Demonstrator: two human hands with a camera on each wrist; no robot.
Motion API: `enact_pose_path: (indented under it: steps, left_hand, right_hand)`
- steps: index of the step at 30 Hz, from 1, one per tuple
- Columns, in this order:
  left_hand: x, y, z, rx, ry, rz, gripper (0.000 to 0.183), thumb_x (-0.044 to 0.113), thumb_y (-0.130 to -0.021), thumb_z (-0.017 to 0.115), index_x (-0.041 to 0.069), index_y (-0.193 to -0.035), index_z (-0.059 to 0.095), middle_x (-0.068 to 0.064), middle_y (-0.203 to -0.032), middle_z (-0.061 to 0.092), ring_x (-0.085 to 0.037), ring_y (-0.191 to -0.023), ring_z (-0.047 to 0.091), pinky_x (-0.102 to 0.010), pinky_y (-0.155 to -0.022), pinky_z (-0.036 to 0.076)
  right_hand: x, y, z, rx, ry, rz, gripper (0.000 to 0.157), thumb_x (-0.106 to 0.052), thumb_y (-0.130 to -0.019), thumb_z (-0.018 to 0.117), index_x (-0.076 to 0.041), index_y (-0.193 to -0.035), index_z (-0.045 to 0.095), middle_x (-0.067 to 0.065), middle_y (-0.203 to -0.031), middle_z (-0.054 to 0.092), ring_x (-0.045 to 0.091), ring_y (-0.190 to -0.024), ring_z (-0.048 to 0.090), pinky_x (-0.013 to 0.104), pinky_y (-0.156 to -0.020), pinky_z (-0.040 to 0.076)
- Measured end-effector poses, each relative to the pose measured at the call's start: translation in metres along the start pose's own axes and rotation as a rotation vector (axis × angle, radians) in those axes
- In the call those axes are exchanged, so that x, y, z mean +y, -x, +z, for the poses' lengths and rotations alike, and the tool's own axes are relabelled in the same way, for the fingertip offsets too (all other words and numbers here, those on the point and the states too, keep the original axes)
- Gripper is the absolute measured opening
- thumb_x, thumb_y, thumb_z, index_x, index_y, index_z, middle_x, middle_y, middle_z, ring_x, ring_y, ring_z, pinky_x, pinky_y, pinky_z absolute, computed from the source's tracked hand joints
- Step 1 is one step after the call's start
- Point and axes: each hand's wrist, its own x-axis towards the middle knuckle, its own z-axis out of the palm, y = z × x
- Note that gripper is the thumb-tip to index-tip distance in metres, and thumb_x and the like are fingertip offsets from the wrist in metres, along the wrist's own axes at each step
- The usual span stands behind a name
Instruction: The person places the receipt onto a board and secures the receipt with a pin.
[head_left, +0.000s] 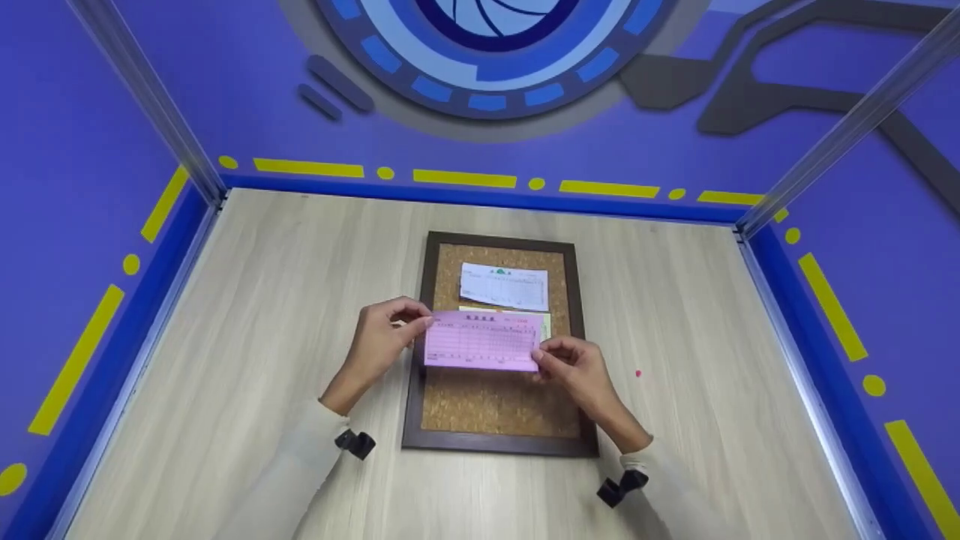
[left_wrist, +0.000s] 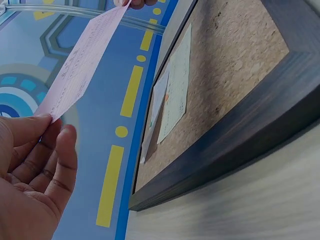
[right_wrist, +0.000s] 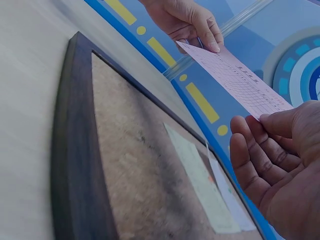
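A pink printed form (head_left: 482, 342) is stretched between both hands, raised above a framed cork board (head_left: 501, 405). My left hand (head_left: 382, 336) pinches its left end between thumb and fingers. At the lower right corner, my right hand (head_left: 576, 371) pinches it the same way. In the wrist views the pink slip (left_wrist: 82, 65) hangs clear of the cork. On the board's upper part are a white form (head_left: 504, 286) with a green mark and, just below, a pale green-yellow slip (right_wrist: 202, 180), mostly hidden behind the pink one in the head view.
The board's dark wooden frame (head_left: 500, 442) lies on a light wood-grain table (head_left: 300, 285). A small red object (head_left: 638, 373) sits on the table right of the board. Blue walls (head_left: 480, 135) with yellow dashes enclose the table at the back and sides.
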Motion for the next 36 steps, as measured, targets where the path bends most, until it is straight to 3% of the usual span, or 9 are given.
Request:
enact_pose_path:
  steps: [5, 10, 16, 27, 36]
  left_hand:
    - [-0.005, -0.001, 0.011, -0.012, -0.031, 0.014, 0.003, 0.004, -0.097, 0.083, 0.002, -0.099, 0.081, 0.0, -0.093, 0.078, -0.017, -0.088, 0.07, -0.024, -0.078, 0.055]
    - [-0.009, -0.002, 0.021, -0.024, -0.029, 0.023, 0.004, 0.0, -0.096, 0.082, 0.004, -0.097, 0.081, -0.002, -0.092, 0.078, -0.017, -0.086, 0.069, -0.026, -0.077, 0.056]
    - [-0.016, 0.0, 0.032, -0.042, -0.025, -0.001, 0.009, 0.0, -0.097, 0.08, 0.009, -0.097, 0.081, 0.0, -0.091, 0.075, -0.016, -0.083, 0.066, -0.029, -0.074, 0.054]
    - [-0.03, 0.008, 0.05, -0.042, 0.008, -0.044, 0.009, -0.001, -0.095, 0.081, 0.007, -0.094, 0.079, 0.002, -0.083, 0.07, -0.014, -0.076, 0.061, -0.022, -0.066, 0.047]
    - [-0.036, 0.015, 0.057, -0.045, -0.065, -0.075, 0.008, 0.001, -0.095, 0.083, 0.008, -0.094, 0.079, 0.004, -0.081, 0.067, -0.013, -0.075, 0.058, -0.023, -0.065, 0.045]
  right_hand:
    - [0.007, 0.006, -0.007, 0.007, -0.009, 0.022, 0.015, -0.003, -0.103, 0.075, 0.011, -0.102, 0.073, 0.02, -0.083, 0.074, 0.019, -0.069, 0.074, 0.032, -0.065, 0.065]
    - [0.013, 0.011, -0.013, 0.018, -0.004, 0.045, 0.015, -0.004, -0.103, 0.076, 0.011, -0.101, 0.072, 0.021, -0.082, 0.072, 0.02, -0.068, 0.073, 0.03, -0.063, 0.063]
    - [0.019, 0.018, -0.019, 0.033, 0.02, 0.095, 0.017, -0.006, -0.102, 0.077, 0.01, -0.101, 0.071, 0.018, -0.082, 0.072, 0.02, -0.07, 0.072, 0.029, -0.063, 0.062]
    - [0.029, 0.027, -0.024, 0.027, 0.074, 0.12, 0.013, -0.006, -0.103, 0.074, 0.006, -0.097, 0.072, 0.014, -0.077, 0.071, 0.019, -0.065, 0.067, 0.027, -0.058, 0.056]
    - [0.033, 0.035, -0.023, -0.009, 0.084, 0.196, 0.015, -0.006, -0.102, 0.076, 0.008, -0.099, 0.071, 0.015, -0.077, 0.073, 0.017, -0.06, 0.067, 0.024, -0.054, 0.056]
